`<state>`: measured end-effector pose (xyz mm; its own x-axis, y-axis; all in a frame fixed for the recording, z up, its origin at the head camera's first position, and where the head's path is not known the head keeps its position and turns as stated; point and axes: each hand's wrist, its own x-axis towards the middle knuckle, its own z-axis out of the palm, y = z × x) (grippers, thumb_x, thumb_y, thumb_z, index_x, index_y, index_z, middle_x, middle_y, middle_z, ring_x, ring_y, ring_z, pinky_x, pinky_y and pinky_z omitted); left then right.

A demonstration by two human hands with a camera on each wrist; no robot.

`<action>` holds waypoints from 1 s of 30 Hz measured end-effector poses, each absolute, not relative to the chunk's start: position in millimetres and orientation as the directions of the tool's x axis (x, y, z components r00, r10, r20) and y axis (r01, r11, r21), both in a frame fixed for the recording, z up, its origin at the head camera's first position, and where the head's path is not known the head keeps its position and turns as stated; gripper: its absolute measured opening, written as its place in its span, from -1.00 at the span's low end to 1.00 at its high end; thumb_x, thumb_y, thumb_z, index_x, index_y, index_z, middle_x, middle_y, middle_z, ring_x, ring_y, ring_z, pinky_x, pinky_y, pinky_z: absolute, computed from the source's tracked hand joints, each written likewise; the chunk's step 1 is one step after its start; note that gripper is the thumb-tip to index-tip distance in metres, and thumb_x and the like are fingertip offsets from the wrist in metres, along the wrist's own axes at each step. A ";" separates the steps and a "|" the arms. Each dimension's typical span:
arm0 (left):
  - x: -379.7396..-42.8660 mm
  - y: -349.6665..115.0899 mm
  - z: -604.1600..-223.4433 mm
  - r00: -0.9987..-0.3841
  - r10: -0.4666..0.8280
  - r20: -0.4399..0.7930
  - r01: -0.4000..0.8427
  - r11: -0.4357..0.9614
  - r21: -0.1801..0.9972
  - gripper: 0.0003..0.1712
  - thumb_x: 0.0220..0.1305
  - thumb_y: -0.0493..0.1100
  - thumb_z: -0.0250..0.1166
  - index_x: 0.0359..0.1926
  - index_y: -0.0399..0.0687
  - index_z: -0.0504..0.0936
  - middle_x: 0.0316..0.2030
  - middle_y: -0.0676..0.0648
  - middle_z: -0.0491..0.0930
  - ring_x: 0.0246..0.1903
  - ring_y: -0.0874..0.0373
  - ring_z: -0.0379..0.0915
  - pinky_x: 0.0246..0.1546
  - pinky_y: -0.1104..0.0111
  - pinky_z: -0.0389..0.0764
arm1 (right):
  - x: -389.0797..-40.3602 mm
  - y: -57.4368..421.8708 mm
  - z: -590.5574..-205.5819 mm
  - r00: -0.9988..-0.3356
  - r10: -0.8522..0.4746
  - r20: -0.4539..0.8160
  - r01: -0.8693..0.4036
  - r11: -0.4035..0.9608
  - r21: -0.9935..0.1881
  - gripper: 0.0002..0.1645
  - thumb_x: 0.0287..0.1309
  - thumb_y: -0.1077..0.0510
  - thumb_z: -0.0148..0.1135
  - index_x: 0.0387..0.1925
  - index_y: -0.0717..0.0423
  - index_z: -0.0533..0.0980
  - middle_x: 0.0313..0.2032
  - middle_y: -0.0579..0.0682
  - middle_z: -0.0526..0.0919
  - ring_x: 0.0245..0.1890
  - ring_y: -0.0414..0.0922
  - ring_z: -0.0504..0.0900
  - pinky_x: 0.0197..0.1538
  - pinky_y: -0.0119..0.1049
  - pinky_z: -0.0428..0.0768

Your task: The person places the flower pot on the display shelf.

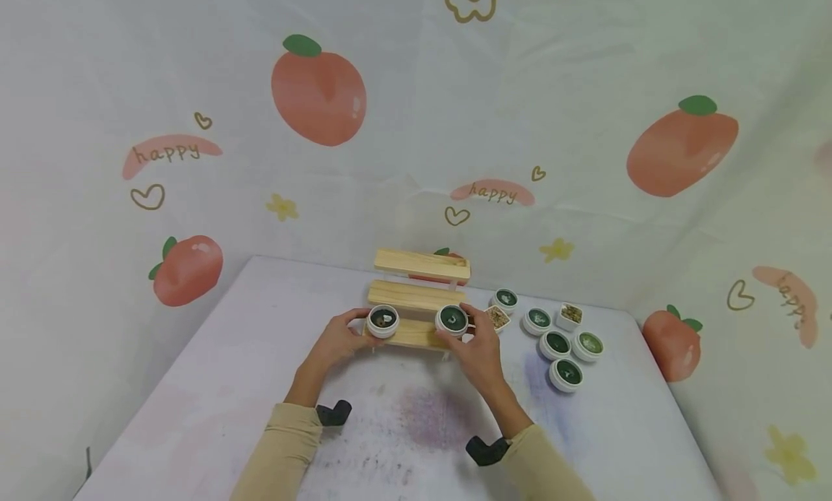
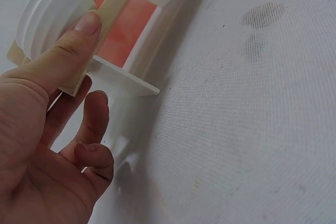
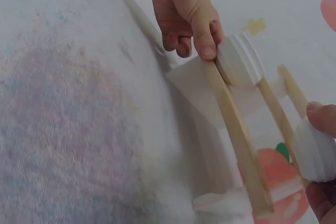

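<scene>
My left hand (image 1: 338, 338) grips a small white ridged pot (image 1: 382, 322) with dark contents at the left end of a three-tier wooden rack's lowest board (image 1: 412, 333). In the left wrist view its thumb (image 2: 79, 38) lies against the pot's side, with other fingers beneath the board. A second white pot (image 1: 451, 319), dark green inside, is held between thumb and fingers of my right hand (image 1: 479, 349) near the rack's right end. The right wrist view shows this pot (image 3: 315, 153) in front of the upper boards; whether it touches one I cannot tell.
Several round white pots (image 1: 565, 376) with green contents stand on the table right of the rack. Among them are two square white dishes (image 1: 570, 315) of dry brownish bits, one partly behind my right hand. A patterned cloth backdrop (image 1: 403, 125) rises behind the table.
</scene>
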<state>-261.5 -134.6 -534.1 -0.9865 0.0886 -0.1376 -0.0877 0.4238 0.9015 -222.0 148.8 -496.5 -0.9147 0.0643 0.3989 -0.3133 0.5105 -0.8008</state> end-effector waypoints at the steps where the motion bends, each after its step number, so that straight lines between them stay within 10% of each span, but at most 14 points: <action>1: -261.7 -134.7 -534.3 -0.986 0.090 -0.137 -0.087 0.423 0.902 -0.11 -0.08 -0.04 0.67 0.33 0.04 0.55 -0.70 0.11 0.34 -0.59 0.20 0.29 -0.50 0.36 0.37 | -222.7 146.7 -497.0 -0.913 0.051 0.405 -0.324 0.511 -0.796 -0.14 -0.09 0.15 0.66 0.27 0.24 0.48 0.14 0.20 0.57 0.04 0.05 0.63 0.05 -0.10 0.64; 30: -260.9 -136.6 -532.9 -0.989 0.093 -0.119 -0.068 0.428 0.901 -0.15 -0.10 -0.03 0.67 0.29 0.06 0.58 -0.71 0.12 0.35 -0.61 0.22 0.31 -0.53 0.38 0.37 | -229.4 103.4 -513.7 -0.925 -0.095 0.368 -0.367 0.480 -0.797 -0.20 0.02 0.11 0.60 0.28 0.16 0.45 0.07 0.16 0.49 -0.03 -0.06 0.59 -0.06 -0.39 0.58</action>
<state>-260.9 -136.6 -532.9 -0.9886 0.0932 -0.1186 -0.0678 0.4279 0.9013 -229.4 103.4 -513.7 -0.9249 -0.0950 0.3682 -0.3666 0.4803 -0.7968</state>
